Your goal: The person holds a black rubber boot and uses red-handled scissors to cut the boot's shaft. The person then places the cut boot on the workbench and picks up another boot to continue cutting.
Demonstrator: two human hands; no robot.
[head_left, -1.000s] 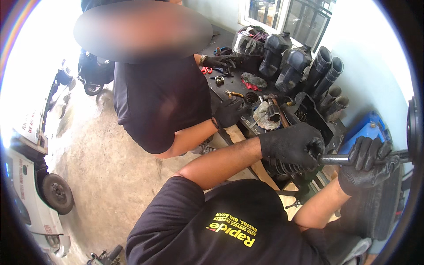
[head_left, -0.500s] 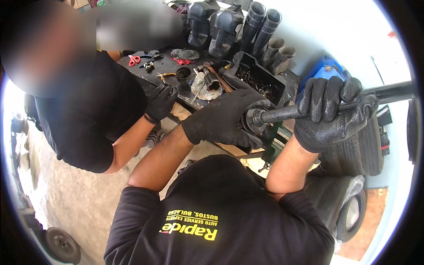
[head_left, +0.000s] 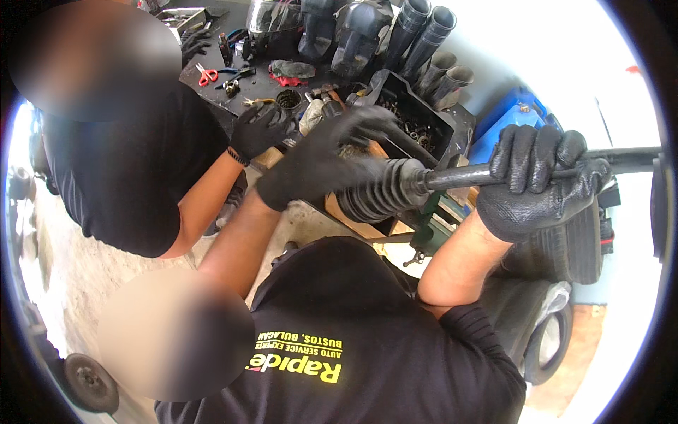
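Note:
A drive shaft (head_left: 462, 177) stretches across in front of me toward the right edge of the view. My right hand (head_left: 540, 180), in a black glove, is wrapped firmly round its bar. At its left end sits a ribbed black rubber boot (head_left: 388, 189). My left hand (head_left: 325, 159), also gloved, is just left of the boot with its fingers spread and somewhat blurred. Whether its fingertips brush the boot I cannot tell. The boot's far left end is partly hidden by that hand.
On the dark workbench (head_left: 226, 14) lie red-handled scissors (head_left: 206, 75), pliers (head_left: 256, 102) and a small black cup (head_left: 288, 99). A black bin (head_left: 431, 116) holds greasy parts. A co-worker's gloved hand (head_left: 265, 131) is close at the left. Tires (head_left: 558, 247) and a blue container (head_left: 512, 116) are at right.
My left hand has come off the boot and shifted left, its fingers opening, so the boot's ribs now show. The right hand keeps its hold on the shaft.

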